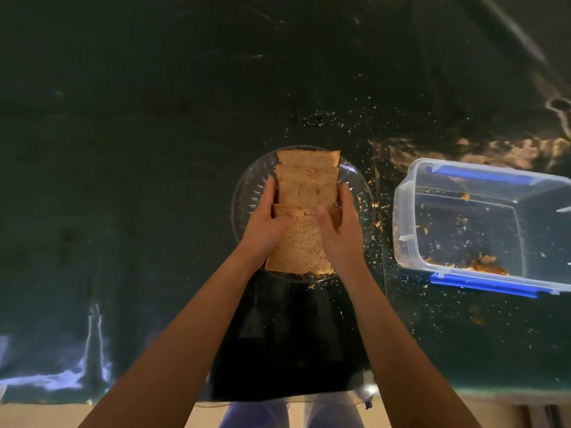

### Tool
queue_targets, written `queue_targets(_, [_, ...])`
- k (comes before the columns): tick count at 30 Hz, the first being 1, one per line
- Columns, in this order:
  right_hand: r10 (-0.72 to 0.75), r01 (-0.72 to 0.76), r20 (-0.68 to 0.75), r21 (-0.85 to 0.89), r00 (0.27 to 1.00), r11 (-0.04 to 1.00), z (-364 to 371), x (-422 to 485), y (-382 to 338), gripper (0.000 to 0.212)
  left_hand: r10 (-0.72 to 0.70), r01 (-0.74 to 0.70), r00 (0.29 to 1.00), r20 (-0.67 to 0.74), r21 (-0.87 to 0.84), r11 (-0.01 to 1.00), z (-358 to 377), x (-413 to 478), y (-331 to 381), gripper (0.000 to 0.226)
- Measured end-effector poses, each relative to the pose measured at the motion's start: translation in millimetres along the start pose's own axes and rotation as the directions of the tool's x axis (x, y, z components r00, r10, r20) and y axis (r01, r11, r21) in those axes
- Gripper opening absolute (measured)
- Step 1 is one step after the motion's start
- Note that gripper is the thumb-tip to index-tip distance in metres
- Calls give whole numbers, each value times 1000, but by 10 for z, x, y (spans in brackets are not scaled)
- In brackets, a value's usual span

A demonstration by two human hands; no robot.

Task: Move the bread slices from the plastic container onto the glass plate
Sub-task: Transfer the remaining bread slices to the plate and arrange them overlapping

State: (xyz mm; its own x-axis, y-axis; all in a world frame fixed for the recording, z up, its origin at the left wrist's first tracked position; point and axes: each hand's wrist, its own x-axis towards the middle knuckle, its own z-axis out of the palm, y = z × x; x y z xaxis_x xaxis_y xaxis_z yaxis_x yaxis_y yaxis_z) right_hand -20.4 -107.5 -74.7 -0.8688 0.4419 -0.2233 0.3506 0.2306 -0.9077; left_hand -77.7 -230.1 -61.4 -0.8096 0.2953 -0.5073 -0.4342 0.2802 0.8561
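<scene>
A round glass plate [247,193] sits at the middle of the dark table. Several brown bread slices [307,180] lie on it in an overlapping row running away from me. My left hand [267,220] and my right hand [340,227] grip the nearest slice [301,247] by its left and right sides, thumbs on top, fingers reaching along the slices behind. The clear plastic container [404,223] with blue clips stands to the right of the plate. It holds only crumbs and small bread scraps.
Bread crumbs [324,117] are scattered over the shiny dark table cover behind and to the right of the plate. The table's front edge [278,401] runs just below my forearms, with my legs showing under it.
</scene>
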Motion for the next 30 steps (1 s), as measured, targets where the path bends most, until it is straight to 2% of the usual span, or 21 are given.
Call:
queue_targets(6, [8,-9,10,49,1000,999,30,37,-3,60,-10,10,1000,3,-24,1000,3,27,10,74])
queue_targets(17, [-17,20,-32,90,999,996,62,42,-4,52,53,-53,999,-5,6,999,35,1,17,73])
queue_targets(24, [-33,34,-28,58,999,998,36,44,-60,36,75,-73,997,-34,51,996,38,-80,76,68])
queue_targets(30, [57,-56,-8,37,998,998,14,-185,20,54,26,-27,996,-81,-13,1000,66,-280,-63,68])
